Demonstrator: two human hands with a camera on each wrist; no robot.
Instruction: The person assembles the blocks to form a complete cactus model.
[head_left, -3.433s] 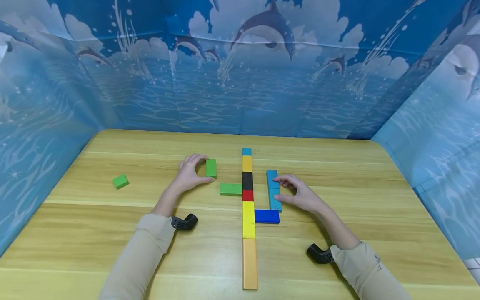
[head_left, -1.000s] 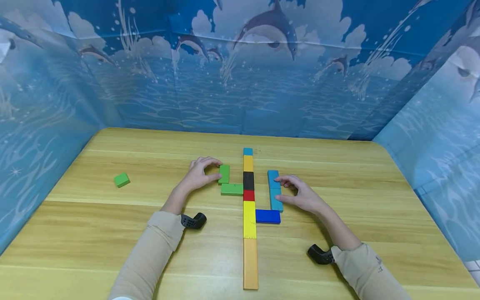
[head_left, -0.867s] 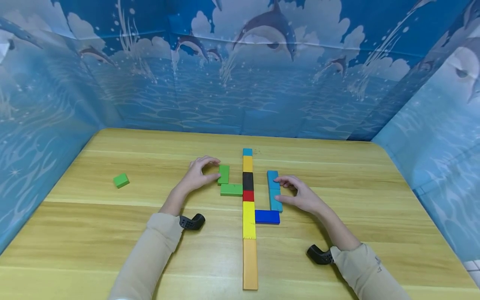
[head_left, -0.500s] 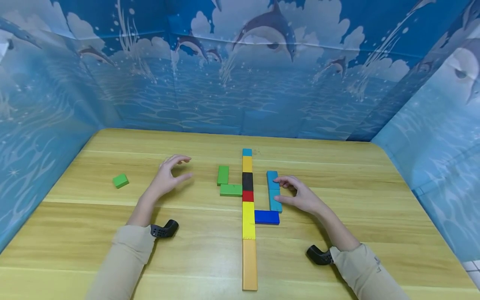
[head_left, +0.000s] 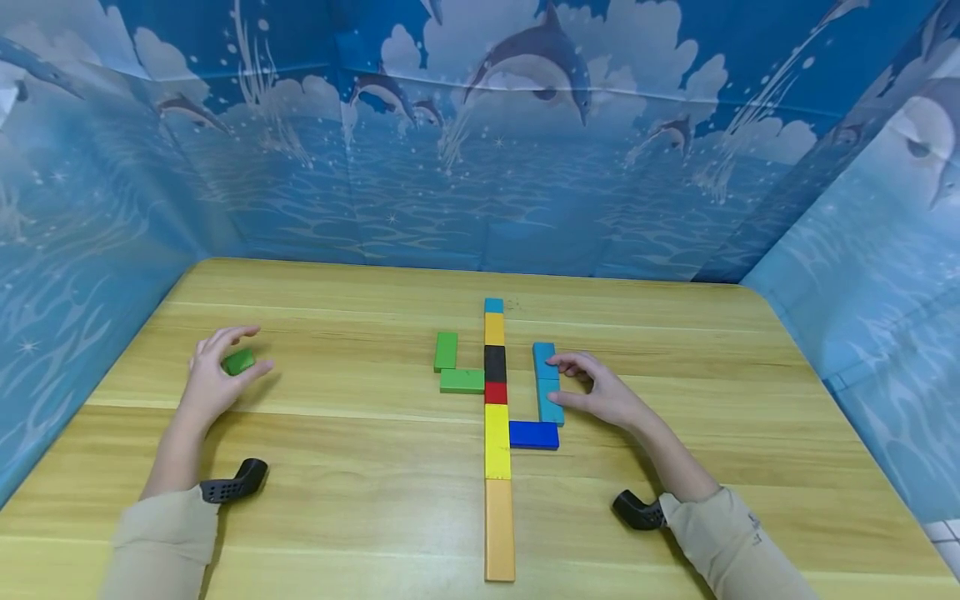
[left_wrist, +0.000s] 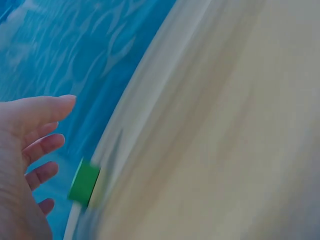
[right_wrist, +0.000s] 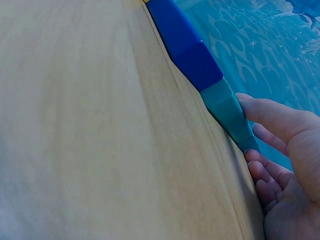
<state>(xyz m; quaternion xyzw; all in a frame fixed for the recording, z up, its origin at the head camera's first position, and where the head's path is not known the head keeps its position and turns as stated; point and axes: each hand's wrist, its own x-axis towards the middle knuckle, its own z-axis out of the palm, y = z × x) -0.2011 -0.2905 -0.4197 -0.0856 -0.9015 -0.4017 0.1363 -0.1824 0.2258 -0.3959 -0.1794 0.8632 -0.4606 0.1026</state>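
Observation:
In the head view my left hand [head_left: 213, 379] is at the far left, thumb and fingers spread around a small green block [head_left: 238, 362]. The left wrist view shows a gap between the fingers and this block [left_wrist: 84, 182]. My right hand [head_left: 600, 387] stays right of centre. Its thumb tip and fingertips touch two light blue blocks [head_left: 550, 400] laid end to end, seen also in the right wrist view as a teal block [right_wrist: 227, 107]. A dark blue block [head_left: 534, 434] adjoins them. Two green blocks [head_left: 462, 381] form an L to the left of the row.
A straight row runs down the middle of the wooden table [head_left: 360, 517]: light blue, orange, black [head_left: 495, 363], red, yellow [head_left: 497, 442] and a long tan block [head_left: 499, 529]. A blue dolphin-print cloth [head_left: 495, 208] surrounds the back and sides.
My left hand set the upright green block against the flat green one, let go, and moved left to the small green block. The right hand has stayed in place.

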